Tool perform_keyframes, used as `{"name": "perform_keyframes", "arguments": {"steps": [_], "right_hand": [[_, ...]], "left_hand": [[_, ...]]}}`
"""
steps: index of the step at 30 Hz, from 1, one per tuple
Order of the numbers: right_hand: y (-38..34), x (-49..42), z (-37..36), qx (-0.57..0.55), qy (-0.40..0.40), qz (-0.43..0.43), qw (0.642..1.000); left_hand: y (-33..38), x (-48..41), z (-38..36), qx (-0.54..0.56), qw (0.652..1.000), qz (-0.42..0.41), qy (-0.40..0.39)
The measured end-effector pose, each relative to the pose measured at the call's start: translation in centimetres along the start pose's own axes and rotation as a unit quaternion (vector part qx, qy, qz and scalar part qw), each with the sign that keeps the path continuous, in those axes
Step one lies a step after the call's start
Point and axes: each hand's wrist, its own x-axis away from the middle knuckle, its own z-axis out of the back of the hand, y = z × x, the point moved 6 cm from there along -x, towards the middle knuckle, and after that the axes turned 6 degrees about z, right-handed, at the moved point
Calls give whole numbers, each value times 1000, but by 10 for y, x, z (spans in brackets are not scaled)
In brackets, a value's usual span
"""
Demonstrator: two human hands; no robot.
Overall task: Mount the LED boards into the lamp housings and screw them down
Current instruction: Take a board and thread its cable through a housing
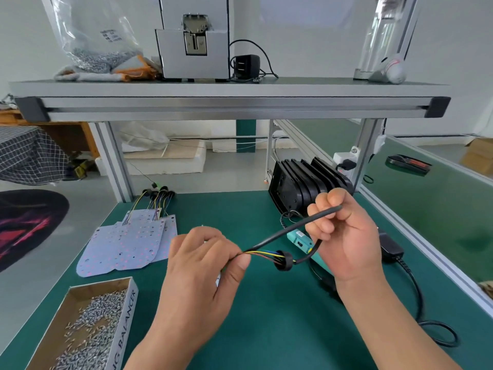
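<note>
Left hand (pixel 197 263): held above the middle of the tabletop (pixel 266 329). Thumb and fingers are pressed together, pinching a bundle of coloured wires (pixel 262 253).
Right hand (pixel 346 236): raised, right of the left hand. Fingers are curled tight around a black cable (pixel 282 232); the cable's cut end pokes out past the fingers.
Cable run: the black sheath slopes from the left thumb up to the right hand. The coloured wires lead from the left hand's pinch into a black ring grommet (pixel 282 260) hanging between the hands. A second black length bends from the grommet up behind the right hand.
LED boards (pixel 125 244): white, stacked flat and overlapping, toward the far left corner of the tabletop. Their wire leads trail to the far edge. Not in either hand.
Lamp housings (pixel 301 182): black, standing on edge in a leaning row at the far right corner. Well apart from the boards.
Screws: loose in an open cardboard box (pixel 88 324) at the near left corner.
Screwdriver (pixel 300 240): teal body lying on the tabletop below the right hand, mostly hidden.
Power adapter (pixel 390 248): black, near the right edge, its cord looping toward the near edge.
Shelf (pixel 229 89): above the far edge. It carries a clear bag of screws (pixel 93 36) and a grey metal machine (pixel 193 41).
</note>
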Motion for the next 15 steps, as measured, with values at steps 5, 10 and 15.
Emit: {"name": "perform_keyframes", "arguments": {"steps": [5,10,15], "right_hand": [[-13,4,14,509,60,70,856],[17,23,-32,654,-140,145,729],[26,36,-52,660,-296,177,667]], "left_hand": [[2,-3,7,32,996,69,55],[-16,3,13,118,953,255,109],[-40,9,8,164,912,359,109]]}}
